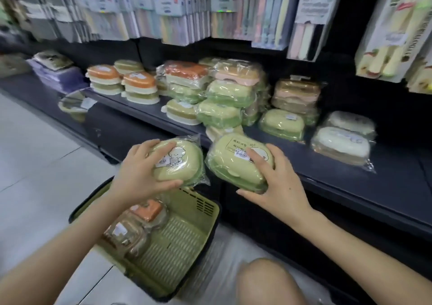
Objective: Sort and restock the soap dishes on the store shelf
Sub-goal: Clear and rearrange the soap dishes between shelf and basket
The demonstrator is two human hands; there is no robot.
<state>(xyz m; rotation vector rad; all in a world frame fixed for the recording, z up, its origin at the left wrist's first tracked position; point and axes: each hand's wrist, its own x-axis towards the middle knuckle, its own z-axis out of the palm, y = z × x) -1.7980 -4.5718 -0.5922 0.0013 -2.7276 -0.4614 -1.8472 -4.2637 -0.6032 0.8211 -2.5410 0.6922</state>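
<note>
Two green soap dishes in clear wrappers are held in the air, just in front of the shelf [385, 188] edge and above the basket [187, 232] on the floor. The left hand [140, 171] grips the left dish [180, 162] from its side. Its fingers [152, 144] lie over the printed lid and the thumb goes under the bottom, so the picture on the lid can be seen. The right hand [278, 183] holds the right dish [236, 162] in the same way, with fingers spread on the lid next to the price sticker and the thumb below. The two dishes are close together but I cannot tell if they touch.

I think they are held side by side to compare them, because both have the same colour and belong to one group. On the shelf the dishes already stand in piles by colour: the green pile [224, 103] in the middle, the orange pile [140, 87] to the left, the white dishes [341, 141] to the right. The green pile is near the hands, so these two probably go there.

In the basket there remain an orange dish [149, 209] and a brown dish [121, 232], so the restocking is not finished. The wrappers look slippery, which may explain the wide grip with the thumb as support.
</note>
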